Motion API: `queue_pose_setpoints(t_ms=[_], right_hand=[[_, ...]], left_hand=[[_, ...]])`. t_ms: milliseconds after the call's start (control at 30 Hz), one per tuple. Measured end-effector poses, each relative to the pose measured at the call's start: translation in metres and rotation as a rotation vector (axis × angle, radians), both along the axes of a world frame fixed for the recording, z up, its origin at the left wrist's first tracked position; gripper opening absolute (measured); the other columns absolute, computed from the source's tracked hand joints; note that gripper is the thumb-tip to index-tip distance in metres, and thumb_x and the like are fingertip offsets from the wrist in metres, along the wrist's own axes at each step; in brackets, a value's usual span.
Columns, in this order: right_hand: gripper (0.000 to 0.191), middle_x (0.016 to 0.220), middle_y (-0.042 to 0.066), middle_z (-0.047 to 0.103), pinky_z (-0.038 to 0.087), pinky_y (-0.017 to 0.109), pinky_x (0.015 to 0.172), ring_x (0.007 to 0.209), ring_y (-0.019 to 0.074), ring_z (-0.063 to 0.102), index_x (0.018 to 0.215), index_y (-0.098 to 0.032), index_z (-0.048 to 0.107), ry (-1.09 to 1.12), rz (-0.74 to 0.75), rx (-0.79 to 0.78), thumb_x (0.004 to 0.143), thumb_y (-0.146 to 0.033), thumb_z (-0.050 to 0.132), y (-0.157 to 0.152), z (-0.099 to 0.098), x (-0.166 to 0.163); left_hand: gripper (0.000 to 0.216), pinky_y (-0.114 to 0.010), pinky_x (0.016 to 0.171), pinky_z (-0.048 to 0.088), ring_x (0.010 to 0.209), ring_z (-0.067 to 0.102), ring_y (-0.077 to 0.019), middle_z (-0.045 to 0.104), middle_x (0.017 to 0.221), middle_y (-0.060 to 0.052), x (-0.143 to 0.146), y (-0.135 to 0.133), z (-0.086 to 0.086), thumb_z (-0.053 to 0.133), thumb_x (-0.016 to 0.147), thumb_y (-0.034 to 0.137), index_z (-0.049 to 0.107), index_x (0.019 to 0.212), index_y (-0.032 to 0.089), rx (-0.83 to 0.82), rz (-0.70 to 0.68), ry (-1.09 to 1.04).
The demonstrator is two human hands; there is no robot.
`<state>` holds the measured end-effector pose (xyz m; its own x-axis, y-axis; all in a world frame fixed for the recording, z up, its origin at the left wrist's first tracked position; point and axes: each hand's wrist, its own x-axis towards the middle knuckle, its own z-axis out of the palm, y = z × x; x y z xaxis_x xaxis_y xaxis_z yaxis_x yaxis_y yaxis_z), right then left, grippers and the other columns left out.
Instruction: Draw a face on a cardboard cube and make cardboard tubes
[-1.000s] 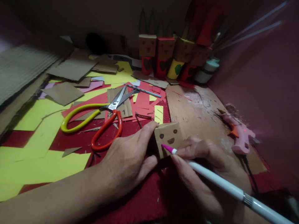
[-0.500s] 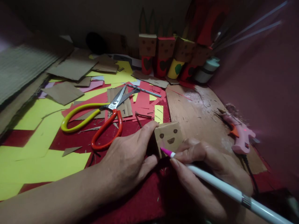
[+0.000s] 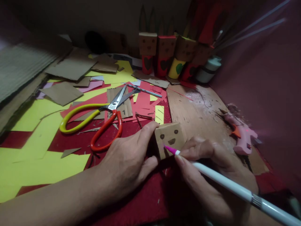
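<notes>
A small cardboard box [image 3: 172,129] with two drawn eyes and a mouth sits low in the middle of the view. My left hand [image 3: 131,153] grips its left side, thumb and fingers closed against it. Pinched in my right hand [image 3: 211,169] is a white marker [image 3: 218,177] with a pink tip. That tip touches the box's face below the left eye, where a faint pink mark shows. Left of the box, scissors [image 3: 113,108] with one yellow and one red handle lie with their blades apart.
Yellow paper [image 3: 47,166], cardboard scraps [image 3: 63,93] and a striped pencil-like stick [image 3: 145,91] cover the left and middle. Several finished-looking cardboard figures [image 3: 147,44] stand at the back. A pink glue gun [image 3: 244,138] lies on a wooden board [image 3: 183,106] at right.
The marker tip has moved slightly up and to the right across the box's face. My left hand keeps the box in nearly the same place.
</notes>
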<state>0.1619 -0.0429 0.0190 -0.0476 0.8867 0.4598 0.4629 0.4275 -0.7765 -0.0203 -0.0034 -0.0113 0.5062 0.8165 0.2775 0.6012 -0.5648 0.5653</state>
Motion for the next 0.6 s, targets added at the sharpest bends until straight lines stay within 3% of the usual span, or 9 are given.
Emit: queue_pose_setpoints(t_ms=[433, 600], right_hand=[[0.014, 0.059, -0.002, 0.058, 0.042, 0.021, 0.046, 0.048, 0.0088, 0.052, 0.073, -0.020, 0.053, -0.172, 0.087, 0.052, 0.078, -0.008, 0.059, 0.005, 0.011, 0.005], [0.015, 0.057, -0.003, 0.057, 0.040, 0.023, 0.044, 0.046, 0.0096, 0.050, 0.072, -0.023, 0.053, -0.134, 0.073, 0.031, 0.077, -0.010, 0.059, 0.004, 0.007, 0.003]], left_hand=[[0.056, -0.029, 0.062, 0.053, 0.088, 0.070, -0.0235, 0.069, 0.110, -0.009, 0.000, 0.000, 0.003, 0.059, 0.083, 0.022, 0.034, 0.133, 0.019, -0.007, 0.003, 0.008], [0.056, -0.028, 0.061, 0.053, 0.087, 0.070, -0.0233, 0.069, 0.110, -0.010, 0.000, 0.000, 0.002, 0.058, 0.083, 0.021, 0.034, 0.133, 0.019, -0.001, -0.004, 0.008]])
